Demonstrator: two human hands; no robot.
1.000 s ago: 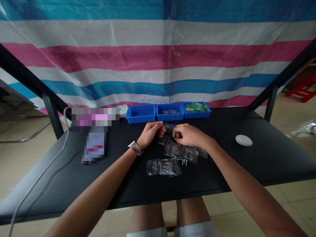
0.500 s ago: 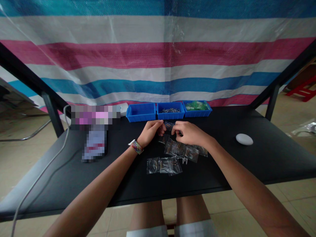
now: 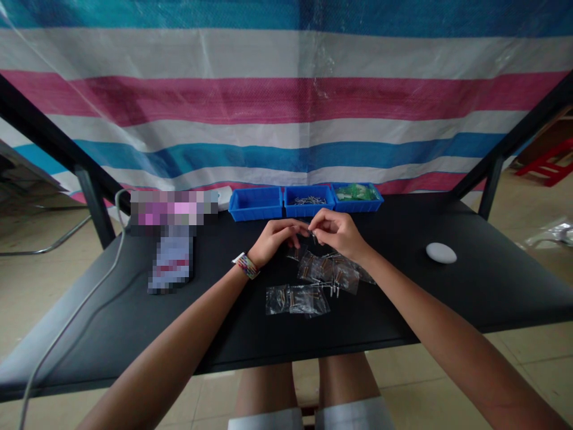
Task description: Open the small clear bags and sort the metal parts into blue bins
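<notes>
My left hand and my right hand meet fingertip to fingertip just in front of the middle blue bin. Both pinch a small clear plastic bag that is mostly hidden between the fingers. Below the hands several clear bags of small metal parts lie on the black table. Two more such bags lie nearer to me. A beaded band sits on my left wrist.
Three blue bins stand in a row at the table's back: the left bin looks empty, the middle holds metal pins, the right bin holds green pieces. A white oval object lies right; a cable and blurred items lie left.
My right hand has lifted and turned, its fingers now pinching up against my left fingertips. The small bag between them has become mostly covered. My left hand has barely moved.
</notes>
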